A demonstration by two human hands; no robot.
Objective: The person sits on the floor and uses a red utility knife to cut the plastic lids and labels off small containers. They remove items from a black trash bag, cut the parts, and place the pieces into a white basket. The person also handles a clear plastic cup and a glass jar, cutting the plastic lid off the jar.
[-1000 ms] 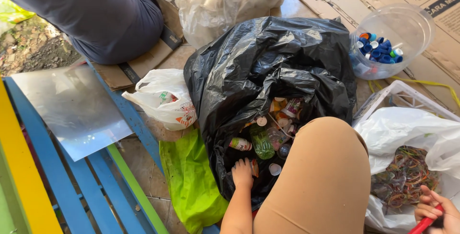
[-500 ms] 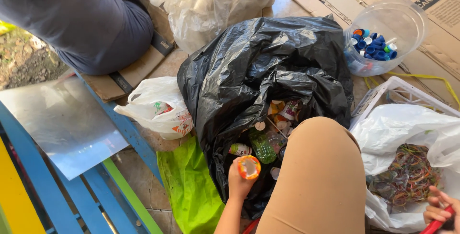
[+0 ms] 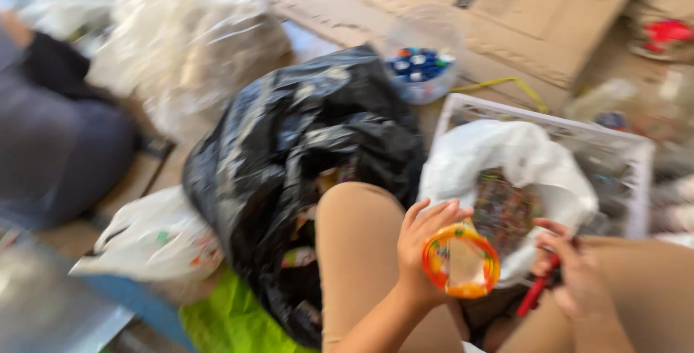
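Left hand [image 3: 426, 248] grips orange-rimmed round container [image 3: 461, 260], fingers curled over its top edge, held above lap between knees. Right hand [image 3: 575, 273] closed around red-handled tool [image 3: 538, 289], just right of container, not touching it. Behind both hands: white bag [image 3: 520, 158] of mixed scraps, sitting in white crate [image 3: 614, 143]. Left of knee: open black bag [image 3: 303, 151] with small items inside. Beyond it: clear bowl of blue caps [image 3: 421, 67] on cardboard [image 3: 506, 13]. Far left: small white bag [image 3: 155, 241], green sheet [image 3: 224, 320]. Frame blurred.
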